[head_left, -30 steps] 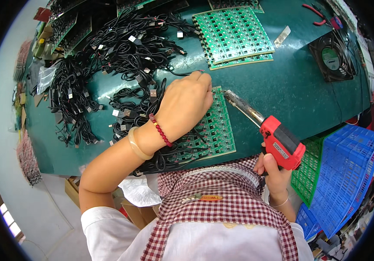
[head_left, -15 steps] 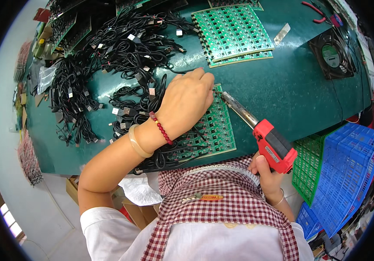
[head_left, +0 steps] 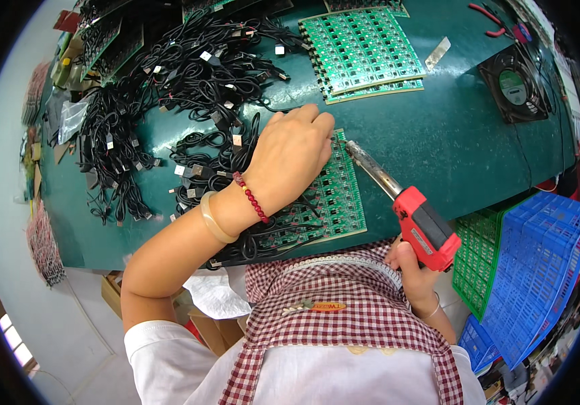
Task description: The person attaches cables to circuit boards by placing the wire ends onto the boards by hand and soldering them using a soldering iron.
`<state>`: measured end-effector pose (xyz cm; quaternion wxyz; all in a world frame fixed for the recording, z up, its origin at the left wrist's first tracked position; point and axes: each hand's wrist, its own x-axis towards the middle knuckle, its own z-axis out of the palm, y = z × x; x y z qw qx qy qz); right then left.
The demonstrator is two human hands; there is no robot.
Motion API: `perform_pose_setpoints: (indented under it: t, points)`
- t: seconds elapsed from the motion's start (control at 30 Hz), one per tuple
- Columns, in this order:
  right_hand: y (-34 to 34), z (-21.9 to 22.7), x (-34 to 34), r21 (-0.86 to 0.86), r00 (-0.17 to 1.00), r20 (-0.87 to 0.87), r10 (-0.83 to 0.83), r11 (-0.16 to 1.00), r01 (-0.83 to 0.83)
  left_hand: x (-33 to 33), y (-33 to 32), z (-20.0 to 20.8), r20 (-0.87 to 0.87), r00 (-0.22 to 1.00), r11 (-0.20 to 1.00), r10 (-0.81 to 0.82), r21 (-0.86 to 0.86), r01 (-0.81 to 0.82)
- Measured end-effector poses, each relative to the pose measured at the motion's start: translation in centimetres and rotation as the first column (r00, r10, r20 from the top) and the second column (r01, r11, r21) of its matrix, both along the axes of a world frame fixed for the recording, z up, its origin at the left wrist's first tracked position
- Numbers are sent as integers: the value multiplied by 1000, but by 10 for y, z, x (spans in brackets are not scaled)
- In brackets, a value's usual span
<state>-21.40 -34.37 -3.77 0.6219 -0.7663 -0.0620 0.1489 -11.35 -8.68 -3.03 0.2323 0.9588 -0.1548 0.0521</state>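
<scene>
My left hand (head_left: 294, 150), with a bead bracelet and a pale bangle at its wrist, is curled over a green circuit board panel (head_left: 345, 196) near the table's front edge. Its fingertips point down and are hidden behind the knuckles, so what they pinch does not show. Black USB cables (head_left: 199, 162) lie beside and under this forearm, some across the board. In my right hand (head_left: 412, 273) is a red soldering gun (head_left: 419, 223) with a black grip panel. Its metal barrel slants up and left, the tip close to the board's upper right corner, beside my left fingers.
Stacked green circuit boards (head_left: 364, 50) lie at the back, right of a large heap of black cables (head_left: 195, 67). A black fan (head_left: 516, 84) and red-handled pliers (head_left: 489, 20) are at the far right. Blue plastic baskets (head_left: 533, 256) stand right of the table (head_left: 452, 142).
Both hands keep almost the same place. The soldering gun's tip has shifted very slightly to the right.
</scene>
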Motion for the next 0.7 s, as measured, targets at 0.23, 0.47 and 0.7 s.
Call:
perform_pose_setpoints:
  t: [0.23,0.47,0.7]
  points:
    - [4,8,1,111,988,-52,-143,983,148,0,1,-1,-4,1000,1000,4,11,-4]
    - [7,15,5,126,976,-78,-203,969,212,-6,-1,9,59,998,993,-28,115,21]
    - [0,19,19,188,959,-57,-279,940,285,19,20,44,103,995,982,16,184,-35]
